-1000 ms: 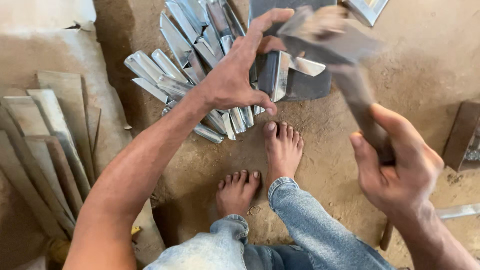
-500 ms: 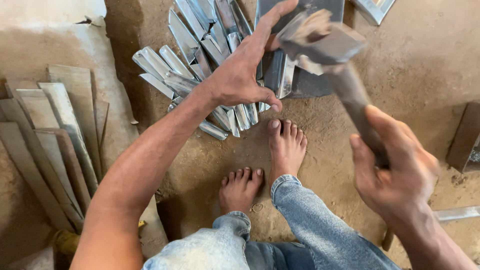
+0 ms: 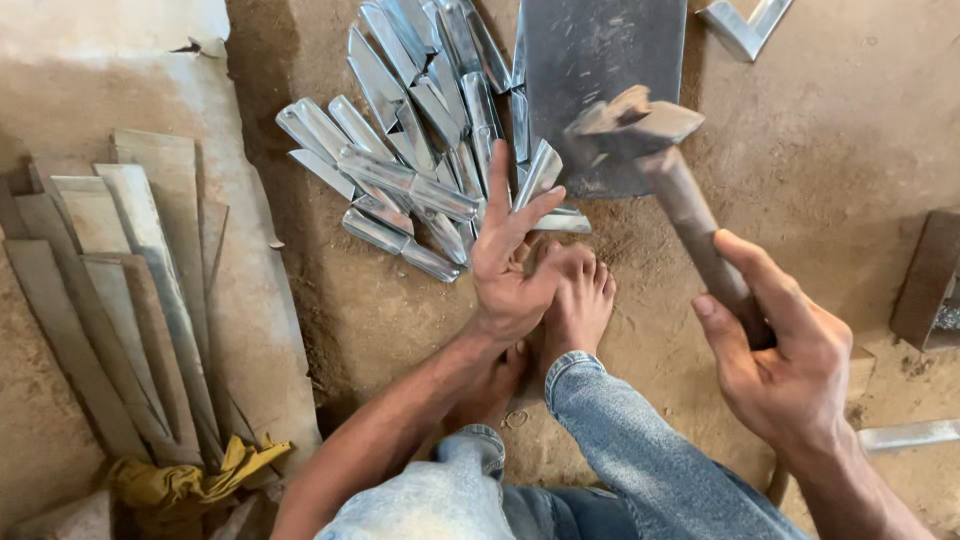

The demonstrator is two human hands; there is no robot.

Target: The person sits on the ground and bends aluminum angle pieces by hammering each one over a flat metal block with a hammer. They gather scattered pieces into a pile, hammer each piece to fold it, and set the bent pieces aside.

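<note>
In the head view, the right hand point(image 3: 785, 365) is wrapping its fingers tight round the handle of a hammer point(image 3: 640, 125) whose head is hanging over the dark steel plate point(image 3: 600, 60) on the dirt floor point(image 3: 800, 160). The left hand point(image 3: 510, 265) is reaching with fingers spread, touching a bent metal strip point(image 3: 540, 175) at the edge of the pile of metal pieces point(image 3: 410, 150) beside the plate. To strike well, I judge the strip should be lying flat on the plate, with fingers and the bare foot point(image 3: 578, 300) well apart from the hammer's path.

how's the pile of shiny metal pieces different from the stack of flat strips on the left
The shiny metal pieces are bright, silvery and folded, heaped crisscross by the left hand; the flat strips are dull grey, longer, and laid roughly parallel against the ledge, away from both hands. Both lie on the dirt floor.
</note>
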